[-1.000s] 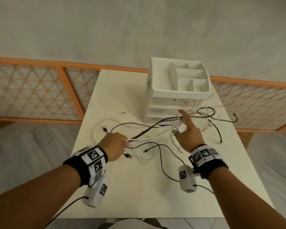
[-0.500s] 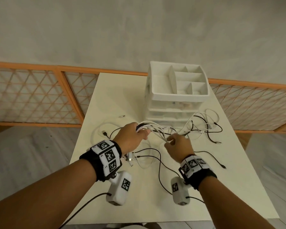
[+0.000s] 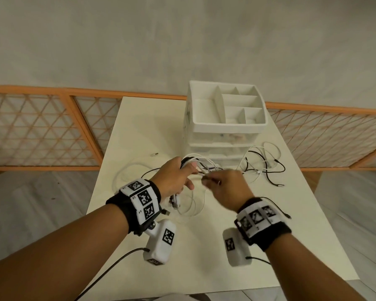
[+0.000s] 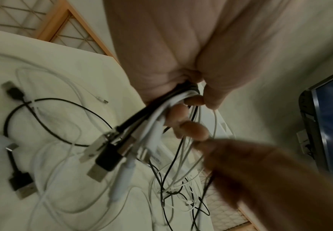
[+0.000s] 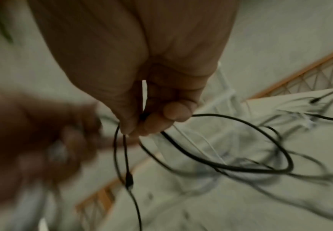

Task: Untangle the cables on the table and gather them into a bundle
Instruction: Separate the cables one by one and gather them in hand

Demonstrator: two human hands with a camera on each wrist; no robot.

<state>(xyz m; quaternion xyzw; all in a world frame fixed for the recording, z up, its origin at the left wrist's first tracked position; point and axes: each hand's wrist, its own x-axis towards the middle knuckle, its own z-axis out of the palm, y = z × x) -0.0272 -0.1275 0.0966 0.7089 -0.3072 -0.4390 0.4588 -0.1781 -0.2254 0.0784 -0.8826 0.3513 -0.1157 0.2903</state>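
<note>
Black and white cables (image 3: 206,168), several gathered into a bunch lifted off the bench (image 3: 122,131), USB plugs (image 4: 102,157) hanging from one end. A thin black cable (image 5: 231,140) loops out from the bunch. Rest trails loose and tangled on the bench right of the bunch (image 3: 267,168); white loops (image 3: 189,205) and a black USB cable (image 4: 19,184) lie under it.

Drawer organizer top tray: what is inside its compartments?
The drawer organizer top tray's visible compartment floors look bare white. The near edges of the floors are hidden behind the front rim; the frosted drawers below show only blurred shapes.
</note>
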